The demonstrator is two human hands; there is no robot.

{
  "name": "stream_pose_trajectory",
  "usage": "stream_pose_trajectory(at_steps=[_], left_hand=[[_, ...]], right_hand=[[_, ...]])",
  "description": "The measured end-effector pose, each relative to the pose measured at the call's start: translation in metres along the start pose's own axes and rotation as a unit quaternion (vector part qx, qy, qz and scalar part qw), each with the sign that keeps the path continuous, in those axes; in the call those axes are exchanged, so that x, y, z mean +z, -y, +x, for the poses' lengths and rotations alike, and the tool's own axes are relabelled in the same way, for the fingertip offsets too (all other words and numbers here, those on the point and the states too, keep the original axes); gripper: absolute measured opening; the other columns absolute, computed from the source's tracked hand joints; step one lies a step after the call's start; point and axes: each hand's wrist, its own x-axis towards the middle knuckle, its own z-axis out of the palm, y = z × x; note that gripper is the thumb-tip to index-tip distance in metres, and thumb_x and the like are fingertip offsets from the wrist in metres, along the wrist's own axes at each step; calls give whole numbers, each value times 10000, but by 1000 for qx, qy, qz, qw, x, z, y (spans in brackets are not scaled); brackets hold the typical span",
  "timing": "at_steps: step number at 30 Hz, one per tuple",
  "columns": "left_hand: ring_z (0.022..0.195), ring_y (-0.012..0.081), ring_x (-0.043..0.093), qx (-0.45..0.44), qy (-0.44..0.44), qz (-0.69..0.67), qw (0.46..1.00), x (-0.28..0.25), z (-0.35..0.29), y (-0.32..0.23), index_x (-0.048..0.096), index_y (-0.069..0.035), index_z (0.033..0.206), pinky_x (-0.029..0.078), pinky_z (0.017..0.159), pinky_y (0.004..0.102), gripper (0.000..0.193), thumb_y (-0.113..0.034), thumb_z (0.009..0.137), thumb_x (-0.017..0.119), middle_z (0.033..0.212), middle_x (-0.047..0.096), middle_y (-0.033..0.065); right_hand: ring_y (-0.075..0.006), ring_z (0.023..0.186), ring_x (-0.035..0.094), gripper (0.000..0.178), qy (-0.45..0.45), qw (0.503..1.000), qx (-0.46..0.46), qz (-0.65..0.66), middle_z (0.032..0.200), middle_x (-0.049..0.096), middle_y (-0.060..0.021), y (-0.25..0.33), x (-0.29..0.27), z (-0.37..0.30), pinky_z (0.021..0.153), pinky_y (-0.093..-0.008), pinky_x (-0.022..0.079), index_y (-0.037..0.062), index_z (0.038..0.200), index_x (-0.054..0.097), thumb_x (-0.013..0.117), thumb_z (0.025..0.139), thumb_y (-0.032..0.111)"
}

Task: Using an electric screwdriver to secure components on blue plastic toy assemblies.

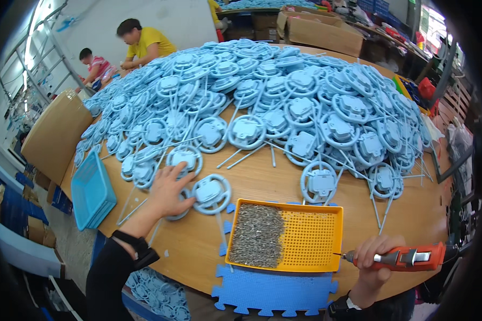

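My left hand [168, 191] reaches out with its fingers spread over light-blue plastic parts, each a ring with a central boss and a long thin stem. Its fingertips are on or just above one such part [185, 158], while its thumb is beside another ring [211, 193]. My right hand [374, 262] is wrapped round a red-orange electric screwdriver [420, 258], whose bit points left at the edge of a yellow perforated basket [313, 235]. Many small metal screws [257, 235] fill the basket's left half.
A heap of the blue ring parts [284, 80] covers the far half of the wooden table [251, 174]. Blue trays [93, 187] are stacked at the left edge, and a blue foam mat [273, 291] lies under the basket. Beyond sit people [150, 43] and a cardboard box [322, 32].
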Motion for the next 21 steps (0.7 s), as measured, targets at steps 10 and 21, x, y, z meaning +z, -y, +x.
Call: stream_pose_trajectory(at_steps=[10,21], left_hand=[[1318,413,325,178,-146,-41,972,-8,197,-131,471,-203,1350,268,1021,617,769,-412,673,768,1417,392,173],[1295,455,344,77,80,-78,991,35,232,-129,445,-280,1374,253,1003,683,817,-582,656,693,1457,336,169]], right_hand=[[-164,487,524,497,6,997,-47,-58,638,530,-49,-6,-1,5,488,-287,477,45,922,452,768,782,402],[-199,512,562,472,-31,998,-37,-41,637,554,-85,-11,-7,0,490,-324,496,12,955,456,764,802,335]])
